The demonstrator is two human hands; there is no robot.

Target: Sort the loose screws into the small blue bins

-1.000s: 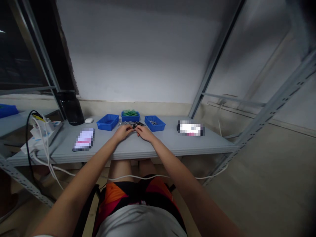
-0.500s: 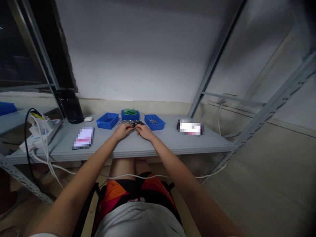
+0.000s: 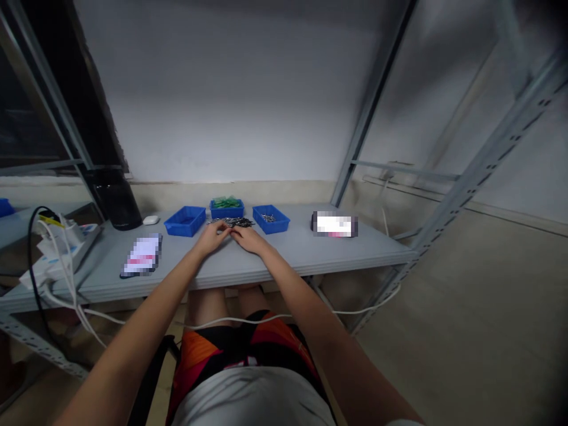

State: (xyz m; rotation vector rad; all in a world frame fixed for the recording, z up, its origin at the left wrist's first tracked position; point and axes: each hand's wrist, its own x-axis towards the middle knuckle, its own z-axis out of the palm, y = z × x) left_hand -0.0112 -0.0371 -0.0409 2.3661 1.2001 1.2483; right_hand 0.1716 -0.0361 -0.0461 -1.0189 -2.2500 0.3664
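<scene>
My left hand (image 3: 215, 236) and my right hand (image 3: 247, 238) meet at the fingertips over the grey tabletop (image 3: 302, 253). Both hands have their fingers pinched together; whatever is between them is too small to make out. Just behind the fingers lies a pile of small dark and silvery metal pieces (image 3: 242, 222). A blue bin (image 3: 185, 221) on the left shows no contents that I can make out. The blue bin (image 3: 271, 227) on the right holds small silvery parts. Behind the pile, another blue bin (image 3: 227, 212) contains green pieces (image 3: 225, 202).
A phone (image 3: 142, 255) lies left, near a white earbud case (image 3: 151, 220) and a black bottle (image 3: 118, 198). A power strip (image 3: 66, 251) with cables sits at the left end. Another device with a blurred screen (image 3: 335, 225) stands right. A white cable (image 3: 248, 321) hangs across below the table edge.
The view has shifted a little, so the table's things appear further left. My hands stay together in front of the pile, with the fingertips slightly nearer each other.
</scene>
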